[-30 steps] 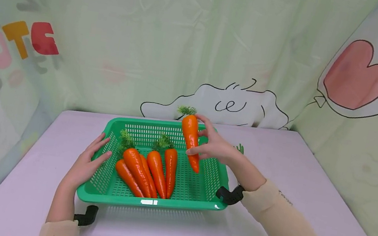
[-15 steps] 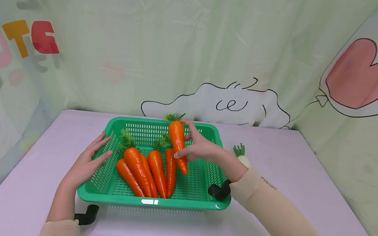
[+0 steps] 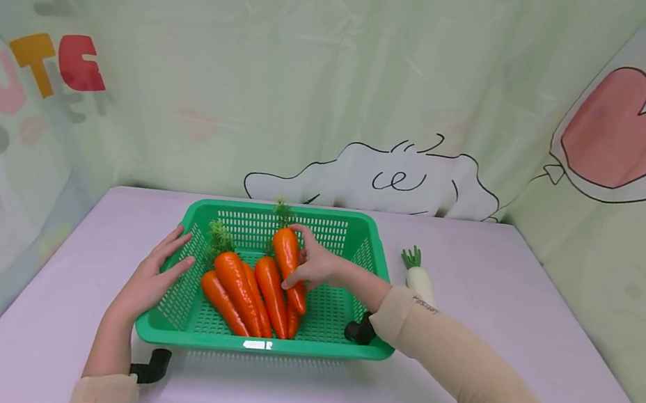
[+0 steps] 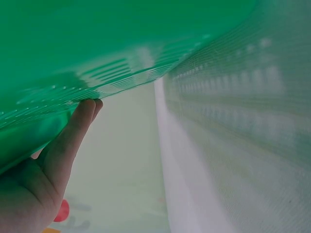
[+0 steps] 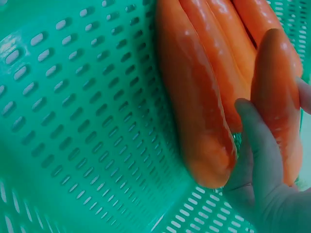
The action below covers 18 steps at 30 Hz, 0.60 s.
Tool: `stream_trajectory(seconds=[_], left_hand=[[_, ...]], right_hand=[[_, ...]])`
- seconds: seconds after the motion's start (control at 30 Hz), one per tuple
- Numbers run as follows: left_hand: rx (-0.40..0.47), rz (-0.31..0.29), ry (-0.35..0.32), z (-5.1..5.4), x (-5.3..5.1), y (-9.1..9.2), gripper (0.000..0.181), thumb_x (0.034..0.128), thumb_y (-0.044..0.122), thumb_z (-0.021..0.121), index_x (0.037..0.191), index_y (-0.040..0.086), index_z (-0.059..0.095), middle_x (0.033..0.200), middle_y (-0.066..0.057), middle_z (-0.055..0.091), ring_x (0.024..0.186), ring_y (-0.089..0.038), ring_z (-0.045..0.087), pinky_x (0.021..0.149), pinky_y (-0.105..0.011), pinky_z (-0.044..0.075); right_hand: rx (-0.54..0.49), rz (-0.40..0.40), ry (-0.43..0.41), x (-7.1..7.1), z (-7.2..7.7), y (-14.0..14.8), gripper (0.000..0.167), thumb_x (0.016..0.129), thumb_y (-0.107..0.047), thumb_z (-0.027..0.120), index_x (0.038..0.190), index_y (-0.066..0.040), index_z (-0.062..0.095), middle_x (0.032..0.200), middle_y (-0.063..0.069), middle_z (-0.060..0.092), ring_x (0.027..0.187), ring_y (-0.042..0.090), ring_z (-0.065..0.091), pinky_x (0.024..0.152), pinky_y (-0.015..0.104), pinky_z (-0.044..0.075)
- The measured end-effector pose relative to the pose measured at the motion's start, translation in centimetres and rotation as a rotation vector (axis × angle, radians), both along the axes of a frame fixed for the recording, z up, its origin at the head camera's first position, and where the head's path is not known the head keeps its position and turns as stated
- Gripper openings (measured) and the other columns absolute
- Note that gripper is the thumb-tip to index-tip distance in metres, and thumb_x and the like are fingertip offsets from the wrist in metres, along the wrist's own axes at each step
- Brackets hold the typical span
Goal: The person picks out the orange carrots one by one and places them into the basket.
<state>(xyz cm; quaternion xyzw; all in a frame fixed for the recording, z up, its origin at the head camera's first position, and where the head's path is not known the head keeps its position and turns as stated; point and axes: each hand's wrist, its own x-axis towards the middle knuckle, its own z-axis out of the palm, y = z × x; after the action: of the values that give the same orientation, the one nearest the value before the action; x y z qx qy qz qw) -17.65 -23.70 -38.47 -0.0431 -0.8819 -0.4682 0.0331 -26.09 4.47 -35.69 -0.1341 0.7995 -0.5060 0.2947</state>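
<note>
In the head view, a green plastic basket [image 3: 300, 348] holds several orange carrots [image 3: 235, 286] with leafy green tops. My right hand [image 3: 319, 264] reaches over its right side and pinches one carrot [image 3: 287, 251] between thumb and fingers, lying over the rightmost carrot of the row. The right wrist view shows that gripped carrot [image 5: 276, 82] close to the others, but whether they touch cannot be told. My left hand [image 3: 148, 279] rests on the basket's left rim, fingers extended. In the left wrist view its straight fingers [image 4: 73, 138] touch the basket's wall.
A white radish [image 3: 421, 282] with green leaf stubs lies on the pale table [image 3: 503, 307], right of the basket, partly behind the right sleeve [image 3: 457, 357]. Printed curtains [image 3: 225, 59] hang behind the table and at both sides.
My right hand has moved left and down with its carrot, from above the basket's right part to the row of carrots. More of the radish shows now. My left hand stays in place.
</note>
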Motion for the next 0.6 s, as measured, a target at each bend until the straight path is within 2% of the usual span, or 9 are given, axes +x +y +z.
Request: stream_trajectory(seconds=[0.1,0.2,0.33,0.47,0.6], left_hand=[[-0.001,-0.001,0.000,0.0,-0.1,0.1,0.056,0.0951,0.030,0.049,0.143,0.008,0.031,0.153,-0.004,0.011,0.138,-0.033,0.008,0.100,-0.066,0.014],[-0.002,-0.001,0.000,-0.1,-0.1,0.1,0.056,0.0950,0.030,0.049,0.143,0.008,0.031,0.153,-0.004,0.011,0.138,-0.033,0.008,0.100,-0.066,0.014],[-0.004,-0.001,0.000,0.0,-0.1,0.1,0.056,0.0950,0.031,0.049,0.143,0.008,0.031,0.153,-0.004,0.011,0.138,-0.033,0.008,0.100,-0.066,0.014],[-0.005,-0.005,-0.002,0.0,-0.1,0.1,0.056,0.0951,0.031,0.049,0.143,0.008,0.031,0.153,-0.004,0.011,0.138,-0.034,0.008,0.100,-0.066,0.014],[-0.001,-0.003,-0.004,0.0,0.0,0.1,0.057,0.0948,0.032,0.049,0.143,0.008,0.031,0.153,-0.004,0.011,0.138,-0.034,0.008,0.100,-0.066,0.014]], right_hand=[[-0.022,-0.021,-0.014,0.2,-0.3,-0.4,0.104,0.066,0.015,0.071,0.142,-0.026,0.012,0.106,0.021,0.049,0.086,0.030,0.059,0.058,0.043,0.054],[-0.014,-0.040,-0.008,0.4,-0.4,-0.7,0.105,0.065,0.017,0.071,0.141,-0.025,0.013,0.111,0.021,0.048,0.088,0.030,0.058,0.056,0.043,0.054],[0.062,-0.044,0.045,0.7,-0.5,-1.0,0.103,0.064,0.014,0.073,0.140,-0.025,0.015,0.117,0.019,0.043,0.087,0.029,0.057,0.052,0.038,0.054],[0.124,-0.034,0.093,0.9,-0.7,-1.3,0.104,0.063,0.011,0.076,0.139,-0.024,0.016,0.114,0.019,0.042,0.084,0.028,0.057,0.049,0.035,0.053],[0.155,-0.024,0.123,1.0,-0.8,-1.5,0.104,0.062,0.008,0.079,0.139,-0.023,0.017,0.111,0.018,0.043,0.087,0.029,0.056,0.049,0.035,0.054]])
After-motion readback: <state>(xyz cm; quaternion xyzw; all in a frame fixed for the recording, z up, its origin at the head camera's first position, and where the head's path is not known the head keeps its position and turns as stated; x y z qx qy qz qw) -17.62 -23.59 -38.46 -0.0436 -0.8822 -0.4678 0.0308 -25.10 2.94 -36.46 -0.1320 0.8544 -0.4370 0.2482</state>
